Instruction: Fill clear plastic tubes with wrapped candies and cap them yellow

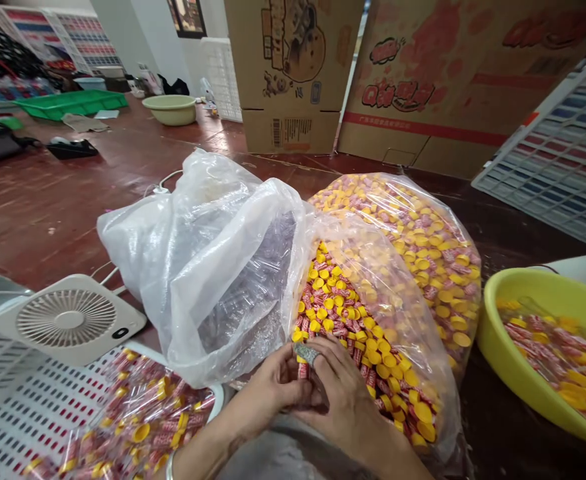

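Observation:
My left hand [271, 388] and my right hand [347, 388] meet at the near edge of an open clear plastic bag [397, 267]. Their fingers are closed around a small red-and-white labelled tube with a yellow cap [303, 371], partly hidden by the fingers. Grey-green tape [307, 353] wraps a fingertip, apparently of my right hand. Just beyond the hands, the bag is full of similar yellow-capped tubes [353, 313]. Left of it lies a crumpled translucent bag [223, 267], its mouth open, with clear plastic inside.
A white slotted basket [37, 393] at left holds several tubes in clear wrap, with a white fan [73, 319] at its rim. A yellow basin [493, 333] with more tubes stands right. Cardboard boxes [287, 127] and a white crate [563, 147] stand behind.

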Tool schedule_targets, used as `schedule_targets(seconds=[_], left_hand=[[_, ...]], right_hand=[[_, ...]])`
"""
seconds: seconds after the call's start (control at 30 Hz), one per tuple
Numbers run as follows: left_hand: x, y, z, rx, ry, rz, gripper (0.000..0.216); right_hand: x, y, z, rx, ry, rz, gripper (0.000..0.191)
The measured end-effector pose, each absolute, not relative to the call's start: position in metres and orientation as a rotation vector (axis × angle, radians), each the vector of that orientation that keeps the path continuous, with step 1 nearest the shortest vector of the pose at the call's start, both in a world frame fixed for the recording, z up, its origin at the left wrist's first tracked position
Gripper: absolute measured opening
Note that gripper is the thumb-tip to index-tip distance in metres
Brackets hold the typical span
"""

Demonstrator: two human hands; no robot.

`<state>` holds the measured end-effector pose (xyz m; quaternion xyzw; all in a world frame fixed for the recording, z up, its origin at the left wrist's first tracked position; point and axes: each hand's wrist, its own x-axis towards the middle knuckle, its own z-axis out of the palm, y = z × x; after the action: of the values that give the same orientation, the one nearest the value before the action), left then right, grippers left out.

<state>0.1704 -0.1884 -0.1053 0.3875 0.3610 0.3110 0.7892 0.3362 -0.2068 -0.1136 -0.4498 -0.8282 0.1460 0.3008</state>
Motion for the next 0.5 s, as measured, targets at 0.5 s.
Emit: schedule_targets(seconds=[0.5], left_hand=[[0.069,-0.128,-0.113,1.894,2.331,-0.183,0.044]], right_hand=[[0.352,-0.193,-0.152,-1.800,-2.302,0.176,0.019]])
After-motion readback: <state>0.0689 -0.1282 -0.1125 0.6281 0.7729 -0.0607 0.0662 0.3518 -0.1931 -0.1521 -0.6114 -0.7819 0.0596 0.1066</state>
